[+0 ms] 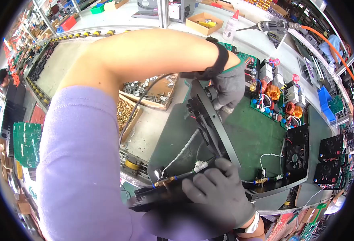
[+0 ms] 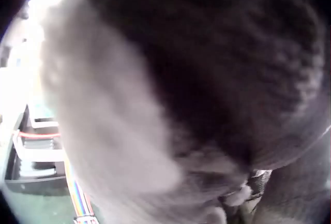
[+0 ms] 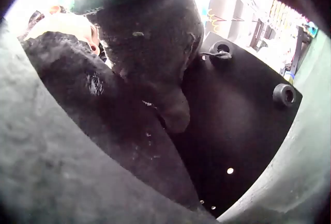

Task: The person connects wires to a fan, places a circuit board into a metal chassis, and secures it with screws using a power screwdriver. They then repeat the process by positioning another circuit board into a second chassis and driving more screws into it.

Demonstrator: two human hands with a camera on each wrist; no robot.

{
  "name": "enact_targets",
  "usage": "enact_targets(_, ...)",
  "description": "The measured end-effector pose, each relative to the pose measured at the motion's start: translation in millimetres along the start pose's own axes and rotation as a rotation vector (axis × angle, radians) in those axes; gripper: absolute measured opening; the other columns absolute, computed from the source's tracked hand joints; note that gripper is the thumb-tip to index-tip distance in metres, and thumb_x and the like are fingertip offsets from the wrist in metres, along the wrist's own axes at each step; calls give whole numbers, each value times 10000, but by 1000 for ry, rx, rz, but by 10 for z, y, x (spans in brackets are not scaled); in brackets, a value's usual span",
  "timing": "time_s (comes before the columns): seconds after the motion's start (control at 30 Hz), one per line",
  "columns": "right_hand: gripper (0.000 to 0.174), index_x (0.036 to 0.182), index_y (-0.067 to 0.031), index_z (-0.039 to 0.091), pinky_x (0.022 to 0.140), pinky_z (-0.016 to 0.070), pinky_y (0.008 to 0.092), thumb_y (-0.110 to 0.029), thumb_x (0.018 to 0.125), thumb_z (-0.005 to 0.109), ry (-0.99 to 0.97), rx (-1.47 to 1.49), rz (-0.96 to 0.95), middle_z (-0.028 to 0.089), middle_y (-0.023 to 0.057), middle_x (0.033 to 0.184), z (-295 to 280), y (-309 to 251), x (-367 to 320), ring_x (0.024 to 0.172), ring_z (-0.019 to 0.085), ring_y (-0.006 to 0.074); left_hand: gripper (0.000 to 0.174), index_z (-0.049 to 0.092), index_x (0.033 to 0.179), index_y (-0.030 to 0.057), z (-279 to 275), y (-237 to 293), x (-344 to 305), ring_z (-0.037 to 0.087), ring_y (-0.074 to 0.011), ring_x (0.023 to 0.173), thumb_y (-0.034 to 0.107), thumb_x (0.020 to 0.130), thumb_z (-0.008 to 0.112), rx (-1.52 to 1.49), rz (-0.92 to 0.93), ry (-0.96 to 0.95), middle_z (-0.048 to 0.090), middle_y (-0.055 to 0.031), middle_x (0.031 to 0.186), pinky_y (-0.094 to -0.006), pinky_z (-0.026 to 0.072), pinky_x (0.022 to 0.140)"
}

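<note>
– Where was the black metal panel (image 1: 224,138) kept?
– It was held tilted over the green work surface (image 1: 257,140). Its far end was gripped by the gloved left hand (image 1: 230,86), and its near end by the gloved right hand (image 1: 221,193).

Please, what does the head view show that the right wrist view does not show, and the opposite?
Only the head view: the bottle with red cap, the copper-coloured coils and the black fan.

Only the right wrist view: a small bright round hole through the broad black face.

Both: a black panel and a gloved hand against it; which hand stands mid-picture in the wrist view, I cannot tell for certain.
</note>
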State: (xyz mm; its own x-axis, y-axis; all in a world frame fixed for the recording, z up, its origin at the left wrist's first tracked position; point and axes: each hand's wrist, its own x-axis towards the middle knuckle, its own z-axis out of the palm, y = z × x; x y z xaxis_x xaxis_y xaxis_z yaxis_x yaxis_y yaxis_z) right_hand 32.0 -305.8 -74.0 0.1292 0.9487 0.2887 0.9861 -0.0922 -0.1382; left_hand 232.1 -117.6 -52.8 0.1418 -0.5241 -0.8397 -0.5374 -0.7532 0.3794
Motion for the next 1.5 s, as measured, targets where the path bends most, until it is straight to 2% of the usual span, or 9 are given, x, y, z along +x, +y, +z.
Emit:
enact_targets(0.17, 266, 1051, -119, 629, 909, 426, 417, -185, 796, 588, 48, -32, 112, 518, 9, 813, 84, 63, 24, 816, 545, 172, 417, 630, 1197, 21, -87, 103, 179, 639, -216, 820, 181, 813, 653, -96, -111, -22, 694, -109, 953, -390, 508, 737)
enact_targets(0.23, 272, 1060, -117, 627, 921, 426, 419, -190, 800, 591, 63, -38, 139, 521, 13, 816, 122, 73, 11, 817, 546, 181, 499, 577, 1308, 63, -210, 54, 406, 630, -243, 940, 200, 832, 627, 126, 53, 12, 676, -101, 1118, -408, 496, 824)
enact_targets(0.43, 363, 1148, -109, 610, 954, 426, 417, -201, 797, 600, 178, -58, 414, 557, 45, 926, 324, 101, 138, 901, 554, 210, 447, 611, 1260, 54, -132, 594, -467, 613, -275, 1082, 292, 882, 595, 157, 81, 1035, 646, -150, 1198, -386, 462, 945)
enact_targets(0.6, 379, 1142, -109, 613, 999, 390, 440, -197, 774, 614, 330, -81, 394, 596, 74, 1175, 75, -101, -136, 1056, 563, 246, 373, 590, 1235, 89, 987, 833, -948, 611, -304, 1077, 247, 898, 625, 155, 16, 1236, 631, -126, 1188, -390, 499, 902)
enact_targets(0.67, 384, 1137, -113, 618, 1000, 381, 454, -206, 765, 627, 333, -77, 391, 599, 67, 1178, -80, -186, -439, 1055, 563, 247, 517, 537, 1319, 108, 1492, 891, -963, 634, -339, 999, 348, 878, 662, 203, -130, 1187, 618, -146, 1168, -400, 526, 820)
enact_targets(0.77, 418, 1134, -124, 624, 999, 364, 472, -320, 766, 662, 331, -103, 447, 615, 51, 1130, -163, -135, -820, 1018, 573, 243, 759, 487, 1364, 86, 1968, 978, -720, 619, -376, 984, 224, 696, 819, 6, -173, 1147, 584, -163, 1185, -431, 516, 805)
enact_targets(0.93, 585, 1112, -127, 608, 938, 385, 437, -503, 672, 689, 199, -209, 629, 604, 32, 981, -132, -24, -1206, 879, 571, 228, 398, 643, 1194, 103, 2133, 1029, -262, 660, -331, 764, 308, 853, 664, -24, -301, 1336, 653, -135, 795, -391, 512, 686)
enact_targets(1.0, 537, 1040, -146, 604, 831, 401, 403, -477, 634, 724, 229, -211, 637, 559, 1, 876, -117, -13, -1223, 773, 529, 224, 394, 644, 1194, 103, 2102, 1051, -232, 659, -331, 764, 292, 850, 671, -23, -278, 1322, 652, -137, 797, -392, 509, 681)
enact_targets(1.5, 413, 813, -143, 586, 723, 372, 373, -437, 603, 785, 230, -208, 795, 529, 8, 744, -23, -52, -1038, 746, 530, 205, 438, 626, 1216, 109, 1757, 987, -110, 649, -342, 727, 177, 790, 705, -29, -247, 1351, 643, -147, 783, -406, 494, 634)
